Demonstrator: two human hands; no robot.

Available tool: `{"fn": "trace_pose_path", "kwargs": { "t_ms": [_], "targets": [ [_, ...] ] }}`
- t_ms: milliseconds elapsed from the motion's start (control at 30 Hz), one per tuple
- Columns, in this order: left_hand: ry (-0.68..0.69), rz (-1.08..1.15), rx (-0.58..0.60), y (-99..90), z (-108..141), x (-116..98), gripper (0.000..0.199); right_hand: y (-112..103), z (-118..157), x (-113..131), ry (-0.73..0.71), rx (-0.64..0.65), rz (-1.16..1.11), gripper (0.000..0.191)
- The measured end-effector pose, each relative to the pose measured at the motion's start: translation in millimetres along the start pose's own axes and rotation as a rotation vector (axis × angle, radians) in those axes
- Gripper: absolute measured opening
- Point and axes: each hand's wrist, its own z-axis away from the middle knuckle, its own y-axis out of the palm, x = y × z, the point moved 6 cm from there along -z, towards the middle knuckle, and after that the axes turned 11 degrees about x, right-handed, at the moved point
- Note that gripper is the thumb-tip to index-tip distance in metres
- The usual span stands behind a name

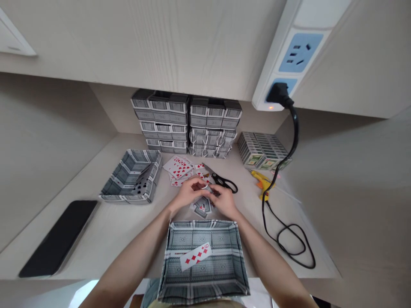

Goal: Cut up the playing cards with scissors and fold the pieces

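Note:
My left hand (189, 191) and my right hand (224, 199) meet near the middle of the desk, fingers closed together on a small piece of playing card (208, 188). Cut card pieces (202, 207) lie just below them. Behind my left hand, red-suited playing cards (178, 167) are spread out. Black-handled scissors (224, 182) rest beyond my right hand. Between my forearms, close to my body, stands an open box made of cards (205, 280), with a cut strip of a diamond card (195, 256) inside it.
Another card box (128, 198) with cards inside stands left, near a black phone (59, 239). Stacked card boxes (165, 115) line the back, beside packed decks (265, 149). A yellow glue gun (263, 183) and looped black cable (295, 128) lie right, below a power strip (290, 55).

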Motion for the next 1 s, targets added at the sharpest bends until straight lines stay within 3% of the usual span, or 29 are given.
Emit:
{"fn": "trace_pose_path", "kwargs": {
  "t_ms": [233, 367, 500, 633, 1000],
  "targets": [
    [-0.055, 0.058, -0.013, 1.5, -0.5, 7.5, 0.028, 15.3, -3.9, -1.7, 0.049, 0.258, -0.496, 0.025],
    [-0.104, 0.139, -0.018, 2.0, -1.4, 13.0, 0.028, 19.5, -2.2, 0.1, 0.149, 0.312, -0.742, 0.029],
    [-0.102, 0.229, -0.011, 2.9, -1.3, 8.5, 0.03, 21.6, -0.5, 3.6, 0.183, 0.354, -0.833, 0.032],
    [-0.259, 0.35, 0.099, 12.6, 1.2, 10.0, 0.044, 22.1, 0.3, 6.4, 0.172, 0.393, -0.87, 0.032],
    [-0.336, 0.541, 0.079, 20.7, 5.0, 17.7, 0.045, 25.7, 0.9, 9.8, 0.173, 0.406, -0.991, 0.027]
  ]
}}
